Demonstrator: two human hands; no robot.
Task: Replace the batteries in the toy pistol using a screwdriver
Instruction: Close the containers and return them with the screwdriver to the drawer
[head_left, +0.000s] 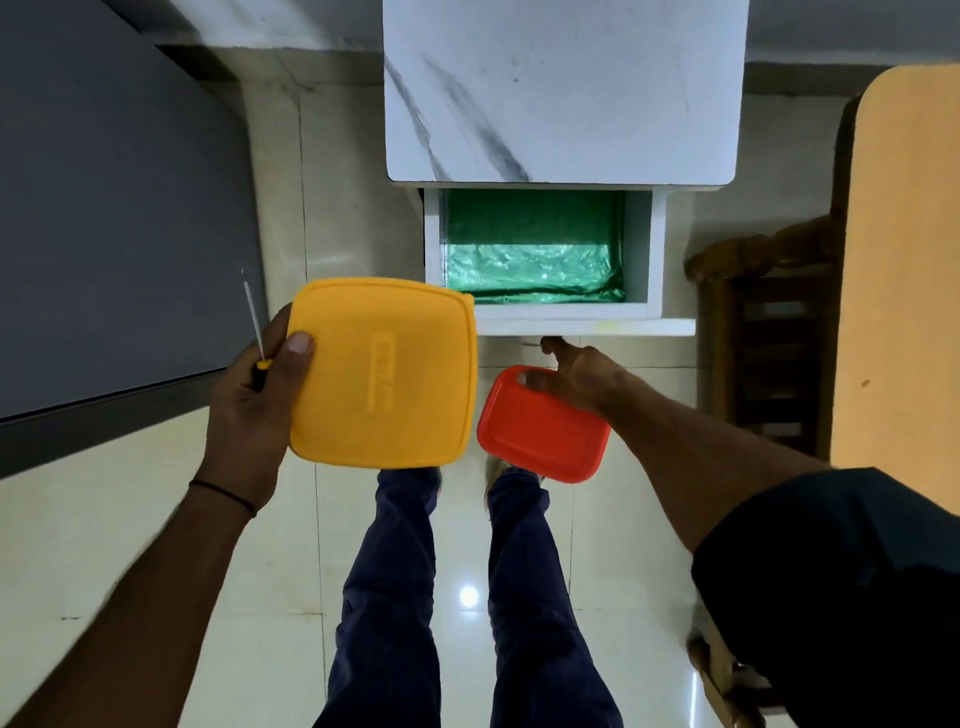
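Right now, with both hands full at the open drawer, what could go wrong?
1. The left hand grips the yellow container and the screwdriver together; the thin screwdriver could slip out onto the floor.
2. The right hand holds the red container by one corner while reaching toward the drawer; it may tip or drop.

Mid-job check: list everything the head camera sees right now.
yellow container: one, yellow, in the left hand
screwdriver: one, metal shaft, black-yellow handle, same hand
red container: one, red, in the right hand
drawer: one, white, open, under the cabinet top
liner: one, green plastic, inside the drawer
cabinet: one, white marbled top, ahead
chair: one, brown wood, far right
left hand: grips yellow container and screwdriver
right hand: holds red container by the drawer front
legs: two, navy trousers, below
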